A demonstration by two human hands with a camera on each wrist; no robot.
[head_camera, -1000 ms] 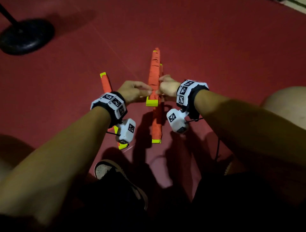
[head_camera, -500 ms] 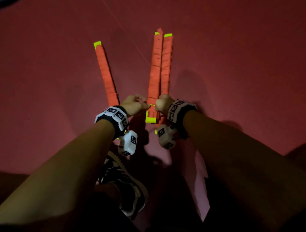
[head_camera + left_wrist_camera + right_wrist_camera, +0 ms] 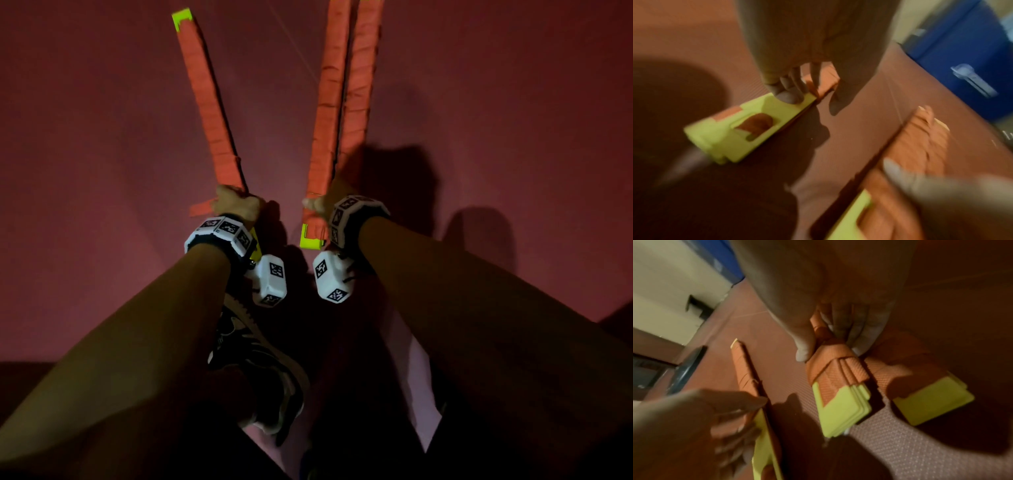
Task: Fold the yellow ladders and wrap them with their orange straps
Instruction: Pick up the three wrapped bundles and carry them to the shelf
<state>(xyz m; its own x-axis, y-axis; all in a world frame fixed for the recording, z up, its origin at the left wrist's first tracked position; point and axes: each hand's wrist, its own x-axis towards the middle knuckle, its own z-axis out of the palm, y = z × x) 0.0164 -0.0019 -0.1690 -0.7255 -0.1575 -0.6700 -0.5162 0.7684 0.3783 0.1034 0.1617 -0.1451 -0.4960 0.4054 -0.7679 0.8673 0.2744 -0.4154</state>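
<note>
Left hand [image 3: 236, 205], fingers curled, grips one strap-wrapped ladder [image 3: 209, 102]; right hand [image 3: 325, 204] pinches the orange strap [image 3: 830, 353] of the middle ladder [image 3: 325, 113].

Both forearms are bare, with no sleeves in the head view. Each wrist wears a black band ringed with white faceted blocks printed with black-and-white square markers, the left wristband [image 3: 221, 236] and the right wristband [image 3: 352, 216]. A white marker-printed camera pod hangs beneath each, left pod [image 3: 270, 279] and right pod [image 3: 330, 279]; a dark shoe with pale sole [image 3: 260, 363] shows below.
</note>
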